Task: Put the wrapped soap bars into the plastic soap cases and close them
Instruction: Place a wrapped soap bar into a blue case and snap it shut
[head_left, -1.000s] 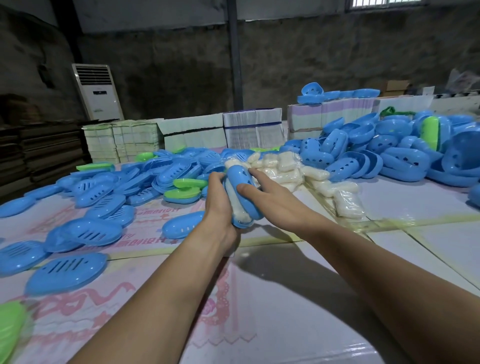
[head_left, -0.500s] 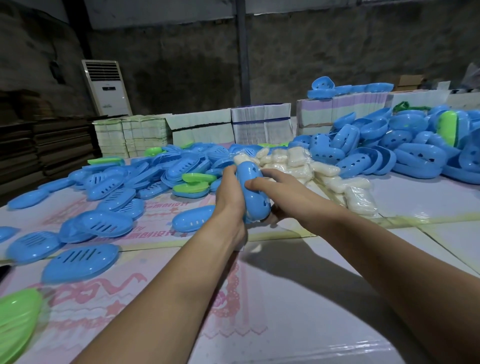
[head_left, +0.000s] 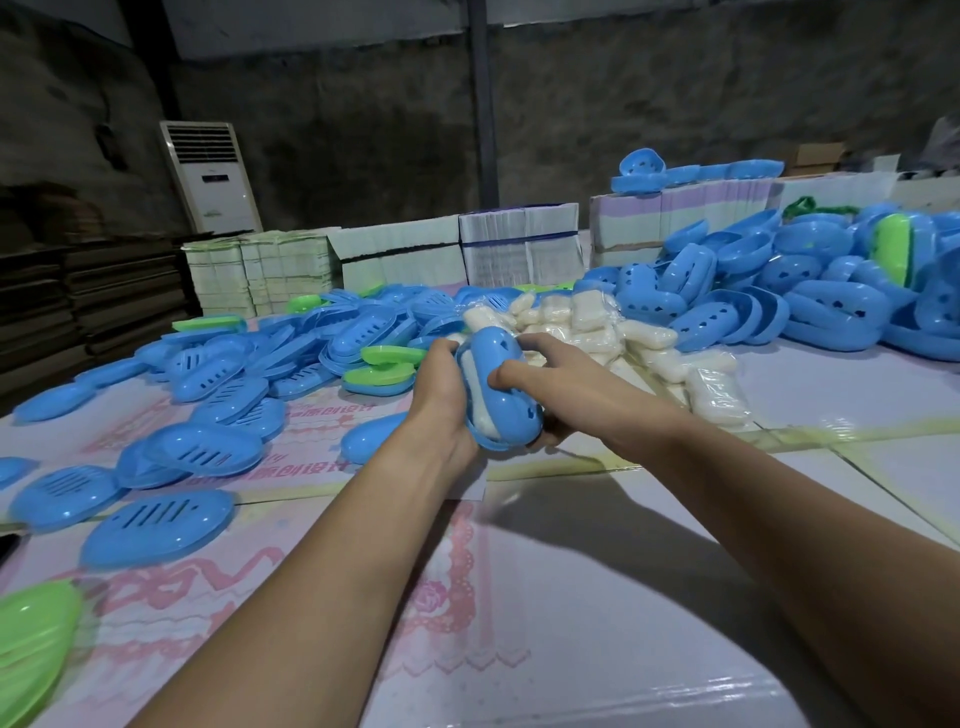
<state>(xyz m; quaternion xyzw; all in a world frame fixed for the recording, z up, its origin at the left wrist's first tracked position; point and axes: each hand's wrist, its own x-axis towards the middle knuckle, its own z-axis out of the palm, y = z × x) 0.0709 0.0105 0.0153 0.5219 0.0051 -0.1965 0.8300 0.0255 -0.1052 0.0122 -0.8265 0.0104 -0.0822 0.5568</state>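
Both halves of the blue soap case (head_left: 501, 395), almost shut half a second ago, are now gaping along the left edge, with the wrapped soap bar (head_left: 477, 395) showing white in the gap. Fingers of the right hand (head_left: 545, 379) are curling over the case's right shell, the thumb pressing on its upper face; the left hand (head_left: 441, 395) is gripping the left shell, its fingers hidden behind the case. Case and hands are sitting at the centre of the frame, above the table (head_left: 623, 597). Just behind them, a heap of wrapped soap bars (head_left: 597, 327) is lying. Blue lids (head_left: 208, 452) are spreading across the left of the frame, and blue case shells (head_left: 810, 301) are piling at the upper right.
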